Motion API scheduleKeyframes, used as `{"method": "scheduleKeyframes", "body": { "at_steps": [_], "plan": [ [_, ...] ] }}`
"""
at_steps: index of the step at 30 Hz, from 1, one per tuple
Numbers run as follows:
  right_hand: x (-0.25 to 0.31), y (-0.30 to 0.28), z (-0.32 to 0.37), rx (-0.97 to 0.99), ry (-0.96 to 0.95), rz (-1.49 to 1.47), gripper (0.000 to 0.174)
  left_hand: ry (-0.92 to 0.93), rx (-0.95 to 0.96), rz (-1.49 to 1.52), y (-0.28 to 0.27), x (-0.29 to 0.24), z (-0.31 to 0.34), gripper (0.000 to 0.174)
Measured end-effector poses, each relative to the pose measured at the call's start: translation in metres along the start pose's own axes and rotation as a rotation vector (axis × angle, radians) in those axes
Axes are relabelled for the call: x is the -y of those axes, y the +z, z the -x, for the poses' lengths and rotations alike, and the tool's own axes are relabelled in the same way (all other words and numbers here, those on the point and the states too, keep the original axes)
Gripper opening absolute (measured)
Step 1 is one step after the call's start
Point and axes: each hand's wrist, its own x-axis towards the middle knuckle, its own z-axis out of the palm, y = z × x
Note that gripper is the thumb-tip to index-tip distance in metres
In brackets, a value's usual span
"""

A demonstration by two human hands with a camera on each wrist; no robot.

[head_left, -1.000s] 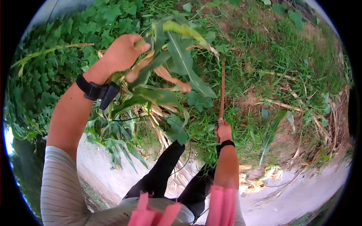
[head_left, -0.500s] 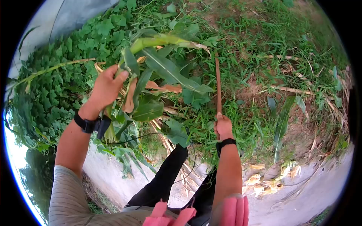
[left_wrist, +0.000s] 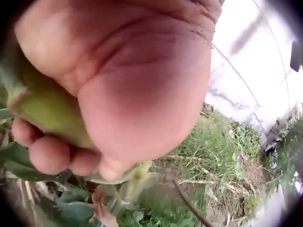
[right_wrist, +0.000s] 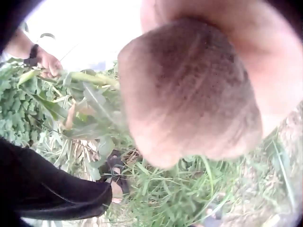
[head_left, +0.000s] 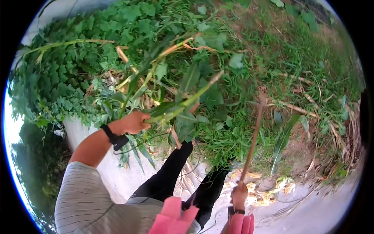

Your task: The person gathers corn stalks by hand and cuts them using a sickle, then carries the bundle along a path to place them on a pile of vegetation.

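Note:
My left hand grips a green corn stalk, its cut-looking pale end pointing up and right in the head view. Long leaves hang from it. In the left wrist view the fingers curl round the thick green stalk. My right hand is wrapped round the lower end of a long wooden handle, held low near my right leg. The handle's far end reaches bare soil among grass, and what tool it belongs to is unclear there. In the right wrist view that hand fills the upper right.
Broad-leaved vines cover the left side. Another stalk lies across them. Dry stalks and grass spread at right. Pale husks lie on the concrete beside my legs. Pink straps hang at the bottom.
My left hand has come down and to the right with the corn stalk, away from the other plants. My right hand has drawn the wooden handle back toward my body, its far end now further right.

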Motion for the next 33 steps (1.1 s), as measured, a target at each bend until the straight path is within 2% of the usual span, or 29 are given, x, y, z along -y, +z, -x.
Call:
{"method": "scheduleKeyframes", "body": {
  "at_steps": [1, 2, 3, 4, 6, 8, 10, 12, 14, 15, 16, 17, 18, 20, 21, 24, 25, 28, 29, 32, 33],
  "plan": [
    [-0.006, -0.014, 0.002, -0.059, -0.078, 0.133, 0.036, 0.042, -0.035, -0.072, 0.007, 0.016, 0.011, 0.035],
    [-0.007, -0.023, 0.003, -0.115, -0.160, 0.271, 0.035, -0.060, -0.028, -0.056, -0.002, 0.016, 0.023, 0.035],
    [0.019, -0.031, 0.022, -0.090, -0.182, 0.390, 0.032, -0.164, -0.019, -0.034, -0.015, 0.011, 0.026, 0.034],
    [0.029, -0.037, 0.030, -0.189, -0.503, 0.601, 0.026, -0.259, -0.009, -0.013, -0.028, 0.011, 0.027, 0.033],
    [0.082, -0.040, 0.057, 0.004, -0.175, 0.300, 0.024, -0.321, -0.123, 0.001, -0.038, 0.024, 0.027, 0.026],
    [0.137, -0.032, 0.091, 0.159, -0.094, 0.032, 0.015, -0.317, -0.173, -0.079, -0.050, 0.028, 0.016, 0.024],
    [0.158, -0.022, 0.103, 0.138, -0.100, -0.075, 0.020, -0.335, -0.220, -0.105, -0.057, 0.044, -0.001, 0.022],
    [0.160, -0.032, 0.094, 0.144, 0.120, -0.293, 0.029, -0.345, -0.229, -0.131, -0.061, 0.077, -0.029, 0.022],
    [0.161, -0.037, 0.083, 0.031, 0.216, -0.326, 0.035, -0.350, -0.207, -0.153, -0.056, 0.122, -0.068, 0.023],
    [0.185, -0.024, 0.090, -0.033, 0.304, -0.192, 0.026, -0.300, -0.241, -0.158, -0.053, 0.145, -0.089, 0.025],
    [0.195, -0.010, 0.096, -0.129, 0.199, -0.035, 0.026, -0.249, -0.270, -0.161, -0.046, 0.165, -0.107, 0.026],
    [0.205, 0.004, 0.108, -0.127, 0.050, 0.099, 0.028, -0.197, -0.298, -0.163, -0.040, 0.180, -0.123, 0.028],
    [0.216, 0.015, 0.118, -0.125, -0.099, 0.229, 0.030, -0.173, -0.269, -0.175, -0.044, 0.185, -0.135, 0.033],
    [0.257, 0.039, 0.118, -0.275, 0.266, -0.140, 0.034, -0.127, -0.218, -0.192, -0.066, 0.180, -0.154, 0.044],
    [0.264, 0.049, 0.117, -0.314, 0.230, -0.114, 0.037, -0.130, -0.302, -0.074, -0.069, 0.184, -0.162, 0.063],
    [0.309, 0.071, 0.119, -0.262, 0.403, -0.104, 0.039, -0.229, -0.363, 0.004, -0.077, 0.208, -0.202, 0.082],
    [0.311, 0.073, 0.113, -0.294, 0.354, -0.073, 0.040, -0.251, -0.443, -0.203, -0.074, 0.212, -0.212, 0.087],
    [0.320, 0.070, 0.112, -0.301, 0.310, -0.052, 0.040, -0.275, -0.468, -0.129, -0.083, 0.228, -0.230, 0.085],
    [0.319, 0.071, 0.109, -0.370, 0.325, -0.045, 0.040, -0.207, -0.609, -0.060, -0.074, 0.248, -0.245, 0.071],
    [0.315, 0.079, 0.109, -0.405, 0.370, -0.097, 0.039, -0.004, -0.533, 0.054, -0.084, 0.245, -0.245, 0.054],
    [0.308, 0.077, 0.111, -0.382, 0.373, -0.108, 0.037, 0.061, -0.557, 0.084, -0.081, 0.239, -0.248, 0.037]
  ]
}}
